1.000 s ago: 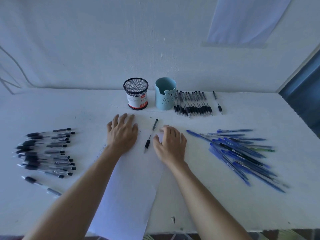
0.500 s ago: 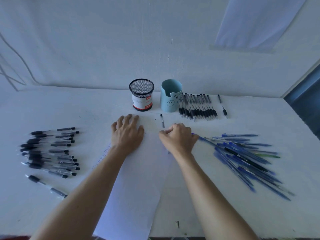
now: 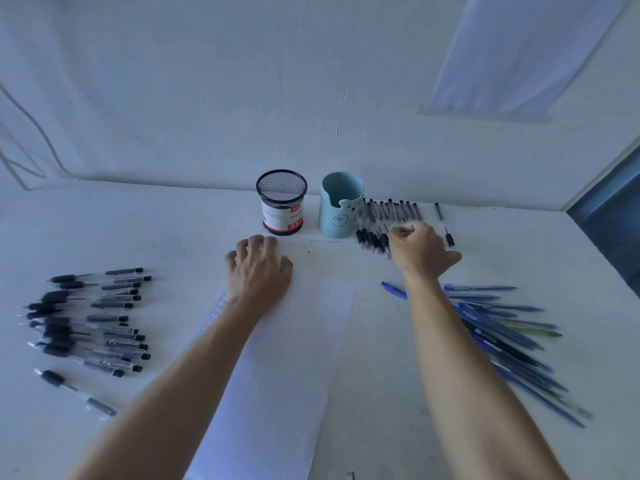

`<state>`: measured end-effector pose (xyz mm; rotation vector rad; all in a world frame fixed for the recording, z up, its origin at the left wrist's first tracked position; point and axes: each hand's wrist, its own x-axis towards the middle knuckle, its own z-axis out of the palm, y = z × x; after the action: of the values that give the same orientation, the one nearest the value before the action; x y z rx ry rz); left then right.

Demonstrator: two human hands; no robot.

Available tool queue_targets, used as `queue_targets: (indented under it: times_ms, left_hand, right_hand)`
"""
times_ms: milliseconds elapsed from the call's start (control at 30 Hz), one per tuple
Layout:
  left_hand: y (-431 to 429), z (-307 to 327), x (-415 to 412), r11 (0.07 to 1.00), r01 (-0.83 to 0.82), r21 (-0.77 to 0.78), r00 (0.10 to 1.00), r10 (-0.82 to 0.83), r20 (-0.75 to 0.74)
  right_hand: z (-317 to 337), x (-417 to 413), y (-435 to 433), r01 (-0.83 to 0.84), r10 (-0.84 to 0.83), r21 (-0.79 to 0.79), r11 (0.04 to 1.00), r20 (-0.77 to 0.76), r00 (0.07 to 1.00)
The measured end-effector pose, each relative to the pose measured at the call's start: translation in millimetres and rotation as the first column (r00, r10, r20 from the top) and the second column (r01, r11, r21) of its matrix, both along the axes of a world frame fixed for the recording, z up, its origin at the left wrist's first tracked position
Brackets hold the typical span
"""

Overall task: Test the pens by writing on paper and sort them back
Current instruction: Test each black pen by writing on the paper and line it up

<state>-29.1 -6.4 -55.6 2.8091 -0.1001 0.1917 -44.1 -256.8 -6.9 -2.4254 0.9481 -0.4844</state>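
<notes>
A white sheet of paper [image 3: 294, 358] lies in the middle of the table, with small writing along its left edge. My left hand [image 3: 259, 268] presses flat on the sheet's top end. My right hand [image 3: 420, 251] is curled in a fist over the near ends of a row of black pens [image 3: 388, 216] at the back right. A black pen seems to sit inside the fist, mostly hidden; a dark tip shows at the hand's left edge. Several capped black pens [image 3: 93, 320] lie at the left. A heap of blue pens [image 3: 502, 327] lies at the right.
A black mesh pen cup [image 3: 281, 202] and a light blue cup [image 3: 337, 209] with a bear face stand at the back, between my hands. A separate black pen and cap [image 3: 449, 237] lie just right of the row. The wall stands close behind.
My right hand took the loose pen and its cap off the paper and moved back and right to the black pen row. The left hand stayed on the sheet.
</notes>
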Motion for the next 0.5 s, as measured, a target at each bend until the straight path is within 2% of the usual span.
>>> queue_targets:
  times_ms: [333, 500]
  left_hand:
    - [0, -4, 3, 1.0, -0.011, 0.006, 0.999, 0.011, 0.03]
    - [0, -4, 2, 1.0, -0.015, 0.009, 0.999, 0.015, 0.033]
  right_hand:
    - [-16, 37, -13, 0.041, -0.038, 0.025, 0.999, -0.092, 0.995]
    - [-18, 33, -12, 0.034, -0.032, 0.022, 0.999, -0.065, 0.997]
